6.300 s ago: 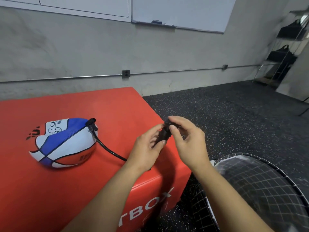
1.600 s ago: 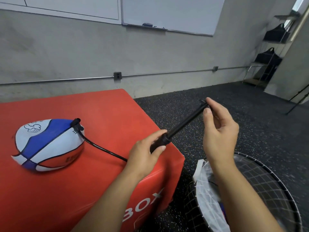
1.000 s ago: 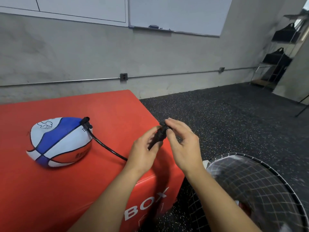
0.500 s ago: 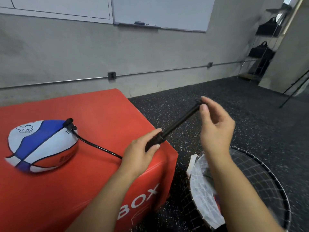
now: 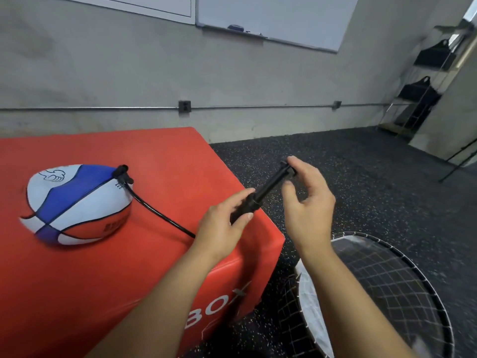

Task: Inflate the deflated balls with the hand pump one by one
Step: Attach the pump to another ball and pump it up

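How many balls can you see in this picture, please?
1: a red, white and blue ball lies on the red box, with the pump hose plugged into it. The wire basket may hide more.

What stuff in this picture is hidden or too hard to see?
- Head view: the pump barrel is mostly hidden inside the left hand.
- Words on the red box are partly covered by the left arm.
- Inside the mesh basket: blurred, cut off by the edge.
- Print on the ball: too small to read.
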Demonstrator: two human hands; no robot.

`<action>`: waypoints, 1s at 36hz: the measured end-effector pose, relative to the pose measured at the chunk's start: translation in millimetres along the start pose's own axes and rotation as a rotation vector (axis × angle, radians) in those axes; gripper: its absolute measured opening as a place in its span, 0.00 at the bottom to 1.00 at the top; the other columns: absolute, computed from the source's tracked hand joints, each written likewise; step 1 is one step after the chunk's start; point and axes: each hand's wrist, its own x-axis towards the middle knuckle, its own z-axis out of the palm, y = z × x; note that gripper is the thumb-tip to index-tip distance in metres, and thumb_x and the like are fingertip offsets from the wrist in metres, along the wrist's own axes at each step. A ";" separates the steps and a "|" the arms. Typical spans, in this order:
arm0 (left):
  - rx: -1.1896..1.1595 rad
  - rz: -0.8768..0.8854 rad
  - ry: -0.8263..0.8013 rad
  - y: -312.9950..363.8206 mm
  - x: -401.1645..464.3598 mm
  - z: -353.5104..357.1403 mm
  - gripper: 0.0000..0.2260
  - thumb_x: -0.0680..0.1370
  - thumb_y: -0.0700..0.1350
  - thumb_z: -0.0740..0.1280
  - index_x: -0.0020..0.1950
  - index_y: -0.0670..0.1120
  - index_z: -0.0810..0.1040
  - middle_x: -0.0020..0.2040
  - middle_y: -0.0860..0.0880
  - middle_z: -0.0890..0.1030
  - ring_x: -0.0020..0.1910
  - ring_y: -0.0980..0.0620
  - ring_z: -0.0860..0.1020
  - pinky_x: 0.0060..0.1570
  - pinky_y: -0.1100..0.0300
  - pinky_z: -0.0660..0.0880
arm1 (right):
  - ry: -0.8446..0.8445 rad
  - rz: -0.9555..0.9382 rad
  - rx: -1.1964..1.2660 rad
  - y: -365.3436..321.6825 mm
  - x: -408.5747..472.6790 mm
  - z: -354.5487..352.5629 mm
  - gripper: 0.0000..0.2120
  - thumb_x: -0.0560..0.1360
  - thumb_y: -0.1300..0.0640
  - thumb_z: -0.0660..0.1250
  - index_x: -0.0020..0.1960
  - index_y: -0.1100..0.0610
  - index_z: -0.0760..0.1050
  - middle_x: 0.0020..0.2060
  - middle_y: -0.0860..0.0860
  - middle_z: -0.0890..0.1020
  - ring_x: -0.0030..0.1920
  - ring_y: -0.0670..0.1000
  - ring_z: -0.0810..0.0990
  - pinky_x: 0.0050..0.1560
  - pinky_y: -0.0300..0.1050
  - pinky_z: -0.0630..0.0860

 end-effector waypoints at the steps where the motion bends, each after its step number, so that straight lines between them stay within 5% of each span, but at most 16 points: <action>1: -0.021 0.006 0.008 -1.1 0.1 -1.0 0.25 0.77 0.49 0.70 0.72 0.67 0.74 0.60 0.60 0.85 0.62 0.61 0.82 0.65 0.48 0.78 | -0.021 -0.004 -0.007 -0.1 -2.7 4.3 0.21 0.76 0.70 0.68 0.66 0.54 0.82 0.63 0.48 0.83 0.65 0.44 0.79 0.71 0.48 0.74; 4: -0.057 0.011 0.032 -4.2 1.2 -3.6 0.26 0.78 0.42 0.71 0.72 0.64 0.75 0.59 0.63 0.85 0.61 0.65 0.81 0.67 0.53 0.77 | -0.109 -0.004 -0.007 0.1 -10.3 13.9 0.23 0.75 0.70 0.67 0.67 0.54 0.81 0.64 0.48 0.82 0.67 0.43 0.78 0.73 0.47 0.72; 15: -0.134 0.019 0.059 1.8 -1.2 -4.7 0.25 0.78 0.42 0.69 0.72 0.62 0.76 0.61 0.63 0.84 0.62 0.62 0.81 0.67 0.53 0.77 | -0.252 -0.012 0.023 6.3 -20.3 20.7 0.19 0.77 0.69 0.69 0.64 0.55 0.82 0.61 0.46 0.83 0.65 0.43 0.79 0.69 0.38 0.72; 21: -0.085 0.054 0.044 8.5 -3.5 -3.8 0.27 0.79 0.42 0.69 0.69 0.72 0.73 0.61 0.70 0.82 0.63 0.65 0.80 0.66 0.60 0.76 | -0.238 0.048 0.101 7.2 -14.6 10.6 0.17 0.76 0.65 0.76 0.60 0.49 0.82 0.56 0.41 0.84 0.59 0.43 0.82 0.63 0.39 0.76; 24: -0.038 0.059 0.030 9.4 -3.7 -2.9 0.27 0.80 0.44 0.70 0.68 0.75 0.73 0.61 0.71 0.81 0.64 0.65 0.79 0.67 0.60 0.75 | -0.172 0.069 0.135 6.5 -7.7 2.2 0.17 0.77 0.64 0.75 0.60 0.46 0.82 0.56 0.41 0.85 0.59 0.46 0.83 0.64 0.43 0.77; 29: 0.062 0.082 -0.036 8.4 -5.8 2.2 0.25 0.80 0.50 0.69 0.75 0.66 0.71 0.66 0.64 0.82 0.66 0.62 0.79 0.68 0.49 0.76 | 0.031 0.117 0.227 11.0 11.6 -22.7 0.14 0.79 0.63 0.71 0.62 0.50 0.83 0.57 0.47 0.85 0.60 0.51 0.84 0.65 0.57 0.79; 36: 0.244 0.102 -0.060 17.7 -7.6 5.3 0.25 0.78 0.56 0.66 0.74 0.73 0.67 0.64 0.66 0.81 0.64 0.58 0.81 0.62 0.48 0.78 | 0.199 0.187 0.257 10.3 22.8 -51.2 0.13 0.81 0.63 0.71 0.64 0.53 0.82 0.58 0.49 0.86 0.60 0.48 0.84 0.65 0.53 0.80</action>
